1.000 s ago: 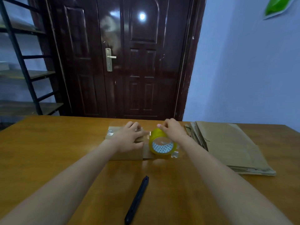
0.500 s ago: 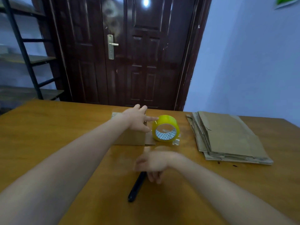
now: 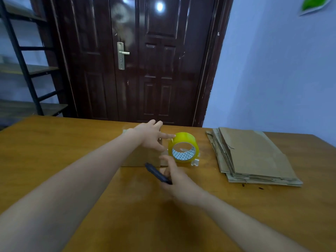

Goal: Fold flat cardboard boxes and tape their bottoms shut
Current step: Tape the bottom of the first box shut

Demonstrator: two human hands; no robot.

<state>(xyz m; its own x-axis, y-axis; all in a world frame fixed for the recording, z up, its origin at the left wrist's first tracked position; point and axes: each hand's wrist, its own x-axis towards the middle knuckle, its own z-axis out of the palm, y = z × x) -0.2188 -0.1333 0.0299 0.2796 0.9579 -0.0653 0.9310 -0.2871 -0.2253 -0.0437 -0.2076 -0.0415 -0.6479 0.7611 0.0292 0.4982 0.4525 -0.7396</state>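
The wooden table (image 3: 54, 151) carries a stack of flat cardboard (image 3: 254, 157) at the far right. My left hand (image 3: 151, 135), fingers straight, presses the folded box (image 3: 140, 157) at the table's middle, just left of the yellow tape roll (image 3: 183, 142). Nearer, my right hand (image 3: 180, 180) grips the black cutter (image 3: 157, 174)
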